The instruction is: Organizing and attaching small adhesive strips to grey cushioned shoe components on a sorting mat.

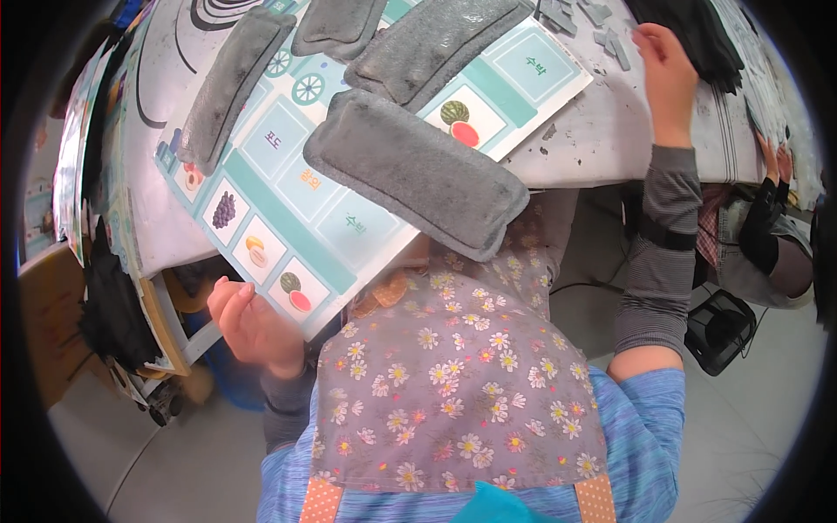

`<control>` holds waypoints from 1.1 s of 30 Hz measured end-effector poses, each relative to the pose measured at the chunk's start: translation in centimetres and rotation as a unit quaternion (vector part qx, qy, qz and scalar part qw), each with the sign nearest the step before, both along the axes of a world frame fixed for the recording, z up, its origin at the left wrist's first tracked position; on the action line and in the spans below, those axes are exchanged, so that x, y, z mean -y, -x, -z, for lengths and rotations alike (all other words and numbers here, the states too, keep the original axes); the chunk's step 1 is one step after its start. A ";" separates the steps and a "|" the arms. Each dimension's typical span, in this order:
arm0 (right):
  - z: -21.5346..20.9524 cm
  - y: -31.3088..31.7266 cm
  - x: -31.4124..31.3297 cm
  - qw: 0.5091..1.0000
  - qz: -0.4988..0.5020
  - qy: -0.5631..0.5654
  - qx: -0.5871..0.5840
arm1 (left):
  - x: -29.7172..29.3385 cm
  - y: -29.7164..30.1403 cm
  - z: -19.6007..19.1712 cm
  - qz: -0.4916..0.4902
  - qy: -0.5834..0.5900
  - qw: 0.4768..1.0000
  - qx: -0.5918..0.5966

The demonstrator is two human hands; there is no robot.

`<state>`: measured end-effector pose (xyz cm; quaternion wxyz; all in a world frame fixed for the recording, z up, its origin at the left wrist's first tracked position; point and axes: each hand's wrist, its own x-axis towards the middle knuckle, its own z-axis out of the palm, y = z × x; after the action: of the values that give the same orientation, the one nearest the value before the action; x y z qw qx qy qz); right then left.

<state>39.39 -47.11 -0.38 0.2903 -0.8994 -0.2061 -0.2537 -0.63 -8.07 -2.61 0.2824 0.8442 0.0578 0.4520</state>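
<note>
So, the biggest thing on my feed is a wide table under a white cover (pixel 610 144). A large flat white-and-teal board printed with fruit pictures (pixel 353 266) lies slantwise on it, its near corner jutting past the table's edge. Four oblong, stuffed grey cushions with seamed edges (pixel 414 170) lie on the board; the nearest overhangs its right edge, well apart from both hands. Far right, I make out a heap of black cloth (pixel 693 39).

The left hand (pixel 257 327) is at the board's near left edge, fingers curled close together by the printed fruit row; I can't tell whether they clamp the edge. The right hand (pixel 670 83) has its fingers bent and together, perhaps holding nothing; I can't tell. Thin grey scraps (pixel 615 49) lie just beside those fingertips.
</note>
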 end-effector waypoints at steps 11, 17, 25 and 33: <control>-3.1 19.9 -3.3 0.874 0.047 -0.343 -0.342 | 3.1 -4.5 -10.1 0.258 -0.074 0.927 -0.261; 0.0 26.6 -4.7 0.694 -0.100 -0.487 -0.521 | 5.3 -7.7 -9.7 0.303 -0.153 0.869 -0.360; 1.1 27.7 -6.3 0.593 -0.108 -0.524 -0.602 | 7.9 -11.8 -9.1 0.397 -0.269 0.815 -0.324; 2.0 27.7 -8.3 0.687 -0.112 -0.502 -0.514 | 8.8 -13.2 -6.7 0.411 -0.290 0.813 -0.292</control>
<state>11.74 -38.82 -2.41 0.7852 -0.5790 0.0341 0.2170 12.54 -16.92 4.10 0.1534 0.9243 -0.3489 0.0221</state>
